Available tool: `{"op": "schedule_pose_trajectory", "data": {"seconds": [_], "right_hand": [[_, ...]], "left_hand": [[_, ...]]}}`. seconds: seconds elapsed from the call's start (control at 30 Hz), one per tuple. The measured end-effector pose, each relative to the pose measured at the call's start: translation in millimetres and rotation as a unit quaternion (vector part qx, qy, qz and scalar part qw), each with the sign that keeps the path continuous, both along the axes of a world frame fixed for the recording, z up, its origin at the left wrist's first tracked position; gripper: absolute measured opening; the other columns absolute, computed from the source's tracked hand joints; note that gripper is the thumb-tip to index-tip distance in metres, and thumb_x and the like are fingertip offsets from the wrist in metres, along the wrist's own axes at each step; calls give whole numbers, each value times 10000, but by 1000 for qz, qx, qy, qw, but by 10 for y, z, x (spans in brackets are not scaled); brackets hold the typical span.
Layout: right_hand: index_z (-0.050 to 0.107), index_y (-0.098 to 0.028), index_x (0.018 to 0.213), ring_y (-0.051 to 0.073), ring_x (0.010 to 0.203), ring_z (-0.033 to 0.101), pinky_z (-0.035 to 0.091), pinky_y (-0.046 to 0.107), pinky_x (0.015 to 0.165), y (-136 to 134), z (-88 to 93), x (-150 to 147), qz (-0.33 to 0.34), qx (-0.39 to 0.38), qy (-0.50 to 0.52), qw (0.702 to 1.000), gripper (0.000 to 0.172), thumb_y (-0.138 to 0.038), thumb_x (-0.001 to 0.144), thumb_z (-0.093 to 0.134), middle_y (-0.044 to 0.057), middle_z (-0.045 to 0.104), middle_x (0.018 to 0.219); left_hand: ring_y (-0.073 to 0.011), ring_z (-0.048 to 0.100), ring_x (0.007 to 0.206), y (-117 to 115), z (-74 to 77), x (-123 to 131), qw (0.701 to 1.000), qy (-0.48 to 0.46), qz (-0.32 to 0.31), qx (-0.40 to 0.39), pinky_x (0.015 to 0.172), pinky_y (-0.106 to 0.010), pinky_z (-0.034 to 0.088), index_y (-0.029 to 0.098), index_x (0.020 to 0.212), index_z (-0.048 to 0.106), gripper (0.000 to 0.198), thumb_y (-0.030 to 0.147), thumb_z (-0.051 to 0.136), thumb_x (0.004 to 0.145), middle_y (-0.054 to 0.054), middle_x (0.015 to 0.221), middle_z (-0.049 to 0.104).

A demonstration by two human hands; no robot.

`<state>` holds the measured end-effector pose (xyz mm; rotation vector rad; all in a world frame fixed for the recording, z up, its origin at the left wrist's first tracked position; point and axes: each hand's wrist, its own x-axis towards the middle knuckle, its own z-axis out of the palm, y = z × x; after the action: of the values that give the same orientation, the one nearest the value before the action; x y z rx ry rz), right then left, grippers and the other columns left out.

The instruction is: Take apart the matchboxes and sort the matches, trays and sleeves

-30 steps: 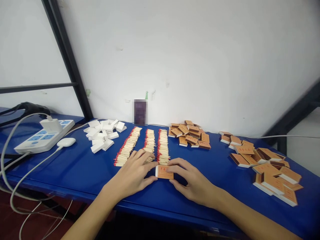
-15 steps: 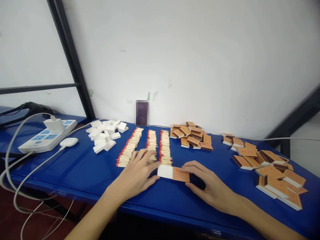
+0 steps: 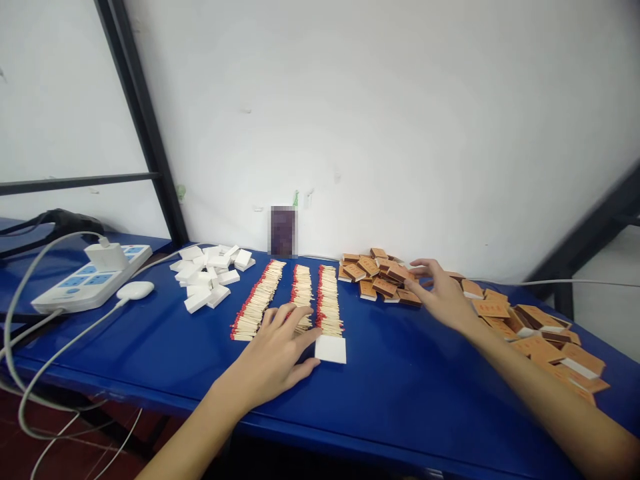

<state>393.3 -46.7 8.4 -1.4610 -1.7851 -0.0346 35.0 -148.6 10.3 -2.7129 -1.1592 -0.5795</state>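
A plain white matchbox tray [image 3: 331,350] lies flat near the front of the table. My left hand [image 3: 280,350] has its thumb and index finger at the left end of the tray, pinching it, while the other fingers reach over the matches. My right hand [image 3: 437,293] is at the right side of a pile of brown matchbox sleeves [image 3: 369,267], with thumb and fingers closed around the end of one orange-brown matchbox sleeve [image 3: 399,272]. Three columns of red-tipped matches [image 3: 327,300] stretch back from the left hand and the tray.
White matchbox trays [image 3: 203,280] are heaped at the back left. More orange-brown matchboxes [image 3: 537,347] lie piled at the right, partly behind my right forearm. A power strip [image 3: 95,280] with white cables sits at the far left, and a pixelated dark card [image 3: 283,231] leans on the wall.
My right hand has moved back and right, from the orange-brown sleeve against the white tray to the sleeve pile. That sleeve is gone from beside the tray. My left hand stays on the tray.
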Motion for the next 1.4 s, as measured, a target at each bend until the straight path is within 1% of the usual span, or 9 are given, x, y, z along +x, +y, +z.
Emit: {"op": "schedule_pose_trajectory", "data": {"seconds": [0.23,0.4,0.53,0.73,0.83,1.03,1.13,1.23,1.4], "right_hand": [[637,-210,932,296,1022,642,477,462,902,251,-96,-32,29,-20,-77,996,241,-407,847,526,104,714,1050],[640,-224,990,313,1198,567,411,515,1023,158,-90,-7,65,20,-57,996,256,-433,881,541,113,664,1194],[643,-229,1013,296,1146,602,458,487,978,27,-9,5,70,43,-21,996,251,-419,899,525,102,685,1160],[668,-209,985,261,882,683,525,417,812,-160,63,219,-1,-3,-87,996,251,-331,871,480,92,737,982],[682,-215,1001,294,907,688,526,434,774,-255,48,370,-68,-20,-161,984,280,-299,855,459,95,745,995],[666,-189,1190,368,919,693,541,518,771,-416,-204,679,-130,-71,-297,943,419,-299,840,463,157,730,1109],[664,-206,1206,350,918,708,556,518,802,-531,-353,793,-103,-96,-304,942,425,-292,858,435,148,726,1136],[653,-226,1239,342,1093,670,538,533,927,-695,-416,811,-24,-93,-290,952,440,-270,854,446,120,687,1255],[600,-343,1333,324,1216,611,533,536,979,-930,-381,583,72,-88,-264,958,478,-277,872,491,60,607,1389]], "left_hand": [[-336,430,1253,8,0,-23,1000,-13,-5,1,1005,-543,441,250,1223,635,316,300,631,911,-121,1377,492],[-331,432,1268,16,1,-30,999,-37,-13,6,1016,-533,443,264,1245,633,348,283,647,898,-113,1378,499],[-320,437,1262,8,-5,-35,999,-43,-15,5,1015,-519,450,266,1261,627,363,282,649,899,-109,1365,506],[-318,422,1286,19,-19,-64,999,-51,-16,-1,1024,-525,449,257,1262,623,355,298,639,910,-109,1383,502],[-308,423,1288,20,-26,-68,998,-66,-20,5,1042,-514,442,266,1251,632,344,311,643,910,-104,1376,508],[-297,445,1267,57,36,-95,996,-92,-7,0,1040,-502,436,276,1215,652,303,373,612,931,-92,1353,523],[-300,474,1244,176,133,-403,992,-108,57,37,1036,-525,417,269,1210,652,304,397,559,951,-88,1324,557],[-335,509,1208,300,174,-966,969,-129,194,87,1036,-558,399,206,1137,673,370,484,523,942,-108,1261,603],[-457,521,1169,256,-16,-1721,920,-99,369,83,908,-620,432,198,1119,677,466,568,510,891,-116,1162,631]]}}
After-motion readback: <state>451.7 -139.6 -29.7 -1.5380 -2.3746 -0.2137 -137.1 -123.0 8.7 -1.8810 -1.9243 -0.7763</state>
